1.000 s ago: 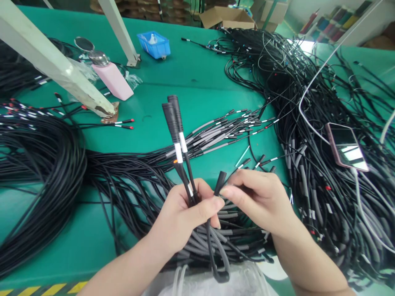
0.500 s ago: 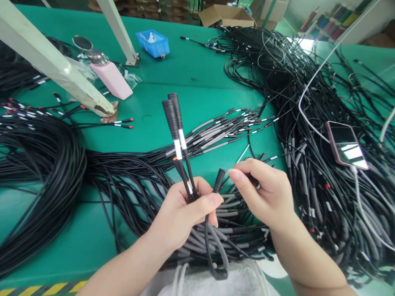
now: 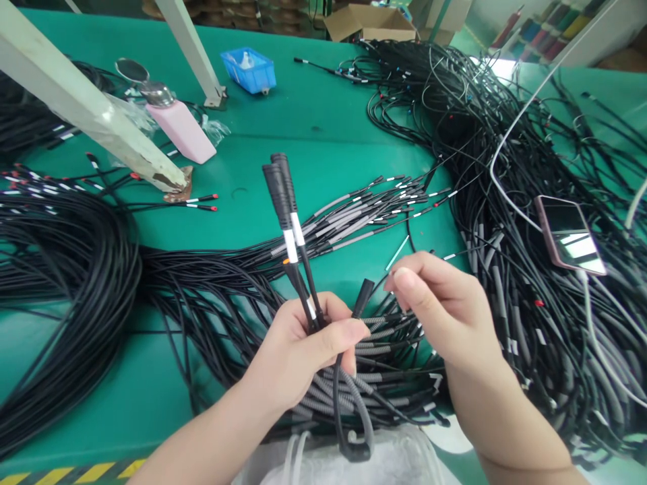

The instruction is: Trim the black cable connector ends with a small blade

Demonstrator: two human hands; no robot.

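Left hand (image 3: 303, 350) gripping three black cables (image 3: 298, 269) — right hand (image 3: 445, 306) beside, fingers curled

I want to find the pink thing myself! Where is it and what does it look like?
Look along the green table to its far left, beside the slanted white post. There lies a pink bottle with a shiny metal top, the only pink thing among the black cables.

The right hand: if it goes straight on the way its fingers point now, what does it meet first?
Probably the black connector end that sticks up from the left hand: the right hand points left toward it. Depth is unclear, so it might pass just above.
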